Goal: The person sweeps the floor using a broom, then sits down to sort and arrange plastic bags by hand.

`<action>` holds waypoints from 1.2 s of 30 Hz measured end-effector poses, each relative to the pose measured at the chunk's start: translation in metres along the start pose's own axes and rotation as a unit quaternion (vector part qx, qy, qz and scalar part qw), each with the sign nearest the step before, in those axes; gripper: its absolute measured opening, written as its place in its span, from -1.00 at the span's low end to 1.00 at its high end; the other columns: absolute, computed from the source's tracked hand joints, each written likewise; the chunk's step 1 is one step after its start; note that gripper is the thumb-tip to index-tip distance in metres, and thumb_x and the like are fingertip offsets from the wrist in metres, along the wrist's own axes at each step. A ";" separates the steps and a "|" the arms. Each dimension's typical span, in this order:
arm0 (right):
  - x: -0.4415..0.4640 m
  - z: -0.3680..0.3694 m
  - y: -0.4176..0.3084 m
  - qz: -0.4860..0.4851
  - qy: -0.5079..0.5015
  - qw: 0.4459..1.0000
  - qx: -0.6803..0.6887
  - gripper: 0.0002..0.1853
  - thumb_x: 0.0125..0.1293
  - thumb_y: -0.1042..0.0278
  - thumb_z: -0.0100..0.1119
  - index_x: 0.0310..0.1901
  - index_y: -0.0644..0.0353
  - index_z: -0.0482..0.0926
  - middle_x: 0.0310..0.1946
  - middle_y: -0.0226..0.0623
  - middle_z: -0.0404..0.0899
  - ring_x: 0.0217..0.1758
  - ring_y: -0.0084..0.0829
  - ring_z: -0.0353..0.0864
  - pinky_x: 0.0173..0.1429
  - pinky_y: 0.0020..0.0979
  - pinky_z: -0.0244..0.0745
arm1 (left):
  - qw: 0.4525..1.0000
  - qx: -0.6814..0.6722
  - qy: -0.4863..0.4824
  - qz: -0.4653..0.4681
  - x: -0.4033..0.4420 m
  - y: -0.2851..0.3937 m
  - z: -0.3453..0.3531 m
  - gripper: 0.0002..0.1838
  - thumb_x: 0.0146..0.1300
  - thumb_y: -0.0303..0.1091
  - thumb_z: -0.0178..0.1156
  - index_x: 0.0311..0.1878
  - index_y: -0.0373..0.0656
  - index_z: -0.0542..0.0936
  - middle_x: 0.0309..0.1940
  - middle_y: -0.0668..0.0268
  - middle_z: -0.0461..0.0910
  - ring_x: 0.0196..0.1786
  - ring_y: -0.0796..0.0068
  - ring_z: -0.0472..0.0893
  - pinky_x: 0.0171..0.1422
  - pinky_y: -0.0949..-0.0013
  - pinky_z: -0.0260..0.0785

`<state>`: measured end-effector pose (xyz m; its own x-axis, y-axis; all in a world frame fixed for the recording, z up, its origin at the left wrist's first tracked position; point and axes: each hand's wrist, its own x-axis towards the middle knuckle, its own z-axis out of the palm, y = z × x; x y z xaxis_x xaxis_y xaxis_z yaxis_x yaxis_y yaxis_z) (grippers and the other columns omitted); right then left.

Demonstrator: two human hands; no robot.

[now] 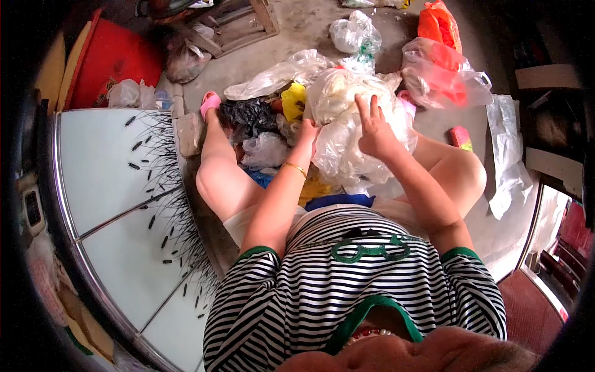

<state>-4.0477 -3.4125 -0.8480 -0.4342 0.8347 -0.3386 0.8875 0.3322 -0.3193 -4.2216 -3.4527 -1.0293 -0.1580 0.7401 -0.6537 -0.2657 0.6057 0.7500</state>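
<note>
A large bundle of crumpled clear-white plastic bags sits between the knees in the head view. At its left edge is my left hand, closed on the plastic, with its fingers partly hidden. My right hand lies over the right side of the bundle, two fingers stretched out and spread. Left of the bundle are a black plastic bag, a yellow plastic piece and another whitish bag. A long clear plastic sheet stretches out behind them.
A bag with red contents and an orange-red bag lie at the far right. A glass-topped surface with a metal rim stands at left. Beyond are a wooden frame and a red container.
</note>
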 end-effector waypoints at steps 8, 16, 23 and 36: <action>-0.002 0.046 -0.017 -0.107 -0.065 0.988 -0.087 -0.24 0.09 0.05 0.13 0.34 -0.30 0.03 0.41 -0.16 -0.27 0.40 0.23 -0.27 0.14 0.40 0.08 | 0.983 0.142 0.058 0.106 -0.039 0.016 -0.011 -0.79 0.17 -0.43 -0.06 -0.19 -0.22 0.52 -0.38 0.27 0.54 -0.37 0.41 0.52 -0.33 0.37 0.41; 0.031 0.101 -0.033 -0.115 -0.103 0.967 -0.203 -0.38 0.19 0.11 -0.04 0.33 -0.17 0.13 0.40 -0.23 -0.15 0.41 0.00 -0.16 0.17 0.24 0.05 | 0.993 -0.019 0.020 0.117 -0.145 0.093 -0.023 -0.88 0.23 -0.40 0.05 -0.26 -0.25 0.49 -0.64 0.42 0.35 -0.63 0.64 0.31 -0.58 0.52 0.17; 0.050 0.132 -0.036 -0.109 -0.195 0.969 -0.109 -0.35 0.08 0.23 0.03 0.29 0.00 0.21 0.25 -0.19 0.17 0.31 -0.09 0.12 0.26 0.03 0.09 | 0.988 -0.115 0.023 0.102 -0.158 0.103 -0.031 -0.85 0.21 -0.44 0.06 -0.17 -0.24 0.47 -0.58 0.43 0.37 -0.60 0.63 0.32 -0.52 0.54 0.23; 0.057 -0.003 0.056 0.094 0.285 0.945 -0.128 -0.11 -0.18 0.37 0.21 0.29 0.12 0.06 0.17 0.07 0.18 0.27 0.02 0.13 0.24 0.05 0.09 | 0.987 -0.133 -0.042 0.083 -0.165 0.121 -0.064 -0.57 0.07 -0.59 0.05 0.07 -0.23 0.35 -0.38 0.42 0.38 -0.41 0.64 0.41 -0.38 0.52 0.34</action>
<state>-4.0219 -3.3451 -0.8821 -0.1753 0.9666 0.1870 0.9808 0.1879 -0.0518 -4.2881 -3.5200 -0.8376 -0.1429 0.8509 -0.5056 -0.4851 0.3851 0.7851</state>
